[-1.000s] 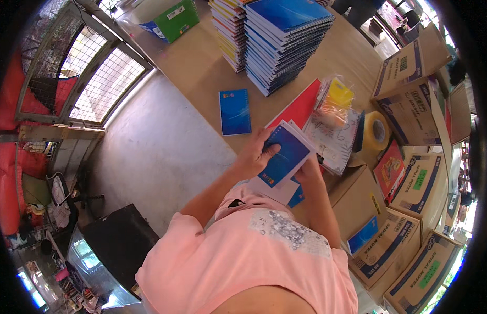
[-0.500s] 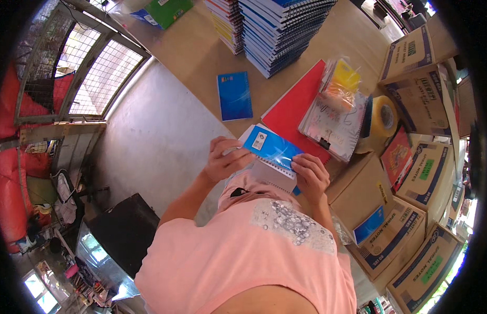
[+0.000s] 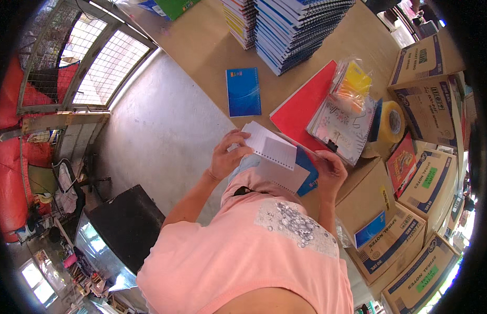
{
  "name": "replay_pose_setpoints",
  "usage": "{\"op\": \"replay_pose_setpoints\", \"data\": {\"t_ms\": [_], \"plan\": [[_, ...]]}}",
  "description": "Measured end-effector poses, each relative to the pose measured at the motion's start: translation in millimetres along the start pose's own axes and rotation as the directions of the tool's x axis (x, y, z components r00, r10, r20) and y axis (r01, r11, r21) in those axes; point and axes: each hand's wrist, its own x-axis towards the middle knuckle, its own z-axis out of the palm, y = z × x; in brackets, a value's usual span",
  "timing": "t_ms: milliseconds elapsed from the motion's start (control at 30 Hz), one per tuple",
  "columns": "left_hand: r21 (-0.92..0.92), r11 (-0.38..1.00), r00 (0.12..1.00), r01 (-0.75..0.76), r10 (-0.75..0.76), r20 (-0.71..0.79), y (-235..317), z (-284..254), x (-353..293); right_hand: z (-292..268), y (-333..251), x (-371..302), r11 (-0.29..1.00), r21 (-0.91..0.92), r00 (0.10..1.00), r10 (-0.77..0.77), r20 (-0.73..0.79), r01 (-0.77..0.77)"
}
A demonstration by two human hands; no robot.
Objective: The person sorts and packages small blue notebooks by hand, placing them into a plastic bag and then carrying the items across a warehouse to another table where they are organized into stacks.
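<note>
A small notebook (image 3: 275, 152) with white pages lies opened out in front of my waist, a row of holes along its bound edge. My left hand (image 3: 232, 153) grips the pages' left end between thumb and fingers. My right hand (image 3: 330, 171) is closed at the other end, pinching what looks like the cover, seen nearly edge-on. Below the pages shows a blue cover (image 3: 308, 180), next to my right fingers. On the table beyond, a separate blue notebook (image 3: 243, 92) lies flat. A red notebook or folder (image 3: 306, 99) lies just past my hands.
Tall stacks of spiral notebooks (image 3: 298, 34) stand at the table's far side. Clipped floral papers (image 3: 342, 125) with a plastic bag (image 3: 353, 86) on them lie right, beside a tape roll (image 3: 391, 121). Cardboard boxes (image 3: 424, 104) crowd the right side. A black-topped case (image 3: 125, 227) sits lower left.
The blue cover facing up has been turned away, exposing white pages. My right hand has moved right, away from the pages, while my left still grips their left end.
</note>
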Motion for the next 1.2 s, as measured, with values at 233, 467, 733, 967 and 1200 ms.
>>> {"op": "replay_pose_setpoints", "data": {"t_ms": [233,467,733,967,1200], "plan": [[-0.052,0.997,0.998,0.058,-0.06,-0.037,7.9,8.1,3.5,12.5,-5.1,-0.3,0.999,0.002,0.999,-0.038,0.011,0.038],[-0.317,0.822,0.85,0.474,-0.52,-0.078,-8.8,36.9,42.3,32.3,12.6,36.5,0.99,-0.12,0.986,0.088,0.145,-0.07],[-0.322,0.841,0.888,0.434,-0.46,-0.005,-6.3,47.1,25.2,30.7,8.6,32.0,0.985,-0.097,0.971,0.161,0.18,-0.145],[-0.021,0.979,0.975,0.201,-0.198,0.101,-10.0,39.7,18.4,31.5,19.2,14.1,0.904,0.325,0.949,0.205,0.241,-0.278],[-0.032,0.987,0.985,0.155,-0.157,-0.072,10.9,40.4,25.7,42.9,8.2,4.0,0.973,-0.214,0.892,0.024,0.451,0.082]]}}
